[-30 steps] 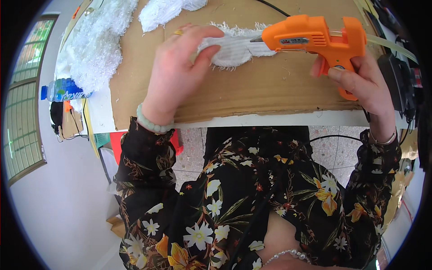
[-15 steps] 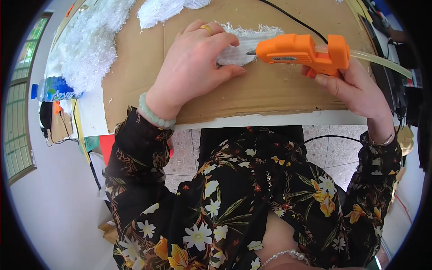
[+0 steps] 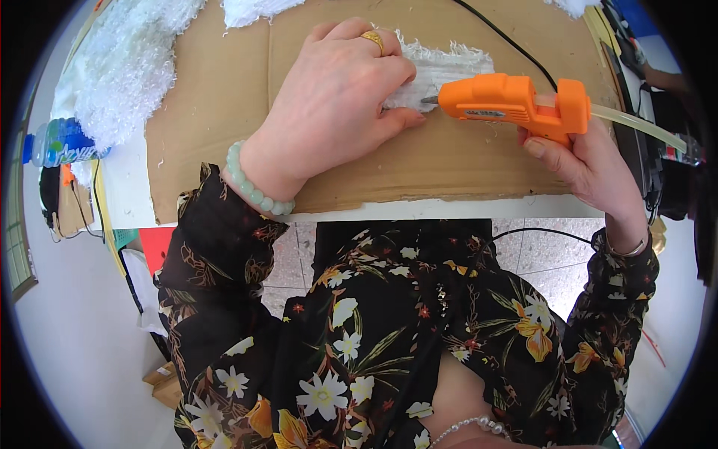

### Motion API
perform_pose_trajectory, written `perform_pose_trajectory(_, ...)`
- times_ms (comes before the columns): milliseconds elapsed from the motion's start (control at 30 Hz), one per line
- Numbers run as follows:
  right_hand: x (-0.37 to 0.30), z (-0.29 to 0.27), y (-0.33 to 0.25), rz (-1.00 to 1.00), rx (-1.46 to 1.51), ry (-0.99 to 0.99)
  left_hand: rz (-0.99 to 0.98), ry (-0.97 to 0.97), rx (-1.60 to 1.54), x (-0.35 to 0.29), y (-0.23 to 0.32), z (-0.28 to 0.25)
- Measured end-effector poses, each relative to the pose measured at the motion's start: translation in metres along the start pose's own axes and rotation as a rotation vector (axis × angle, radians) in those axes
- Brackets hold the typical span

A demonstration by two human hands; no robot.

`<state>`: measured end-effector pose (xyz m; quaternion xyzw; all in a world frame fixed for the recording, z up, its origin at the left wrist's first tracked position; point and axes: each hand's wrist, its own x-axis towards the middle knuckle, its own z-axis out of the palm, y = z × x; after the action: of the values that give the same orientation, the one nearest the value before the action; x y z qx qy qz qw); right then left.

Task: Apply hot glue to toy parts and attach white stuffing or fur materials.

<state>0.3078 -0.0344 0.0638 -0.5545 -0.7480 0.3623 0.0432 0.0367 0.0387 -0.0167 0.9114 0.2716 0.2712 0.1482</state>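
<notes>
Cardboard (image 3: pixel 449 165) carries the white fabric (image 3: pixel 447 69) well in from its near edge, our left hand (image 3: pixel 344 93) over one end, likely steadying it (fingers pinching or not, we can't tell), our right hand (image 3: pixel 594 161) clamping its fingers round the glue gun (image 3: pixel 493 96), presumably for aim.

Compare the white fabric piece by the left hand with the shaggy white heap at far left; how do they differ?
Size: the fabric piece is small; the heap looks far larger.
Surface: the fabric piece is flattish with a frayed edge; the heap is fluffy throughout.
Position: the fabric piece lies partly under the left hand, the glue gun pointing at it; the heap has no hand on it.
Both are white.
</notes>
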Motion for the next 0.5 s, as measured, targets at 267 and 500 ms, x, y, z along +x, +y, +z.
perform_pose_trajectory(267, -0.004, -0.004, 0.000, 0.061, -0.024, 0.010, 0.044, -0.024, 0.026, 0.012, 0.010, -0.004)
perform_pose_trajectory(500, -0.003, -0.005, 0.000, 0.077, -0.026, 0.008, 0.031, -0.028, 0.031, 0.011, 0.013, -0.008)
